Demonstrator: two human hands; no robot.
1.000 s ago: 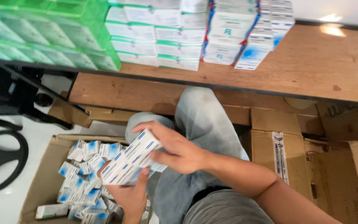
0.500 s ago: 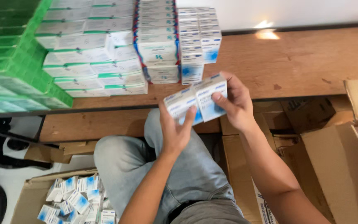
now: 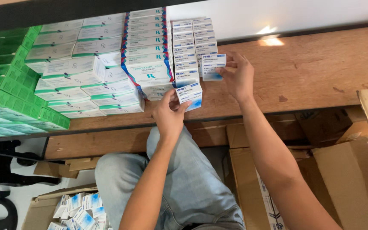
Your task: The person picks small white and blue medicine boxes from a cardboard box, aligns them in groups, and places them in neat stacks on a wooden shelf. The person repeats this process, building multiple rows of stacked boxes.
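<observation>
The right hand pinches a small white-and-blue box in its fingers against the right side of the box stack at the far edge of the tabletop, while the left hand grips a second box just below that stack. To seat them well, I judge each box should be squared flush with its neighbours before the fingers let go. The carton at near left holds loose boxes of seemingly the same kind, though its lower part is cut off.
</observation>
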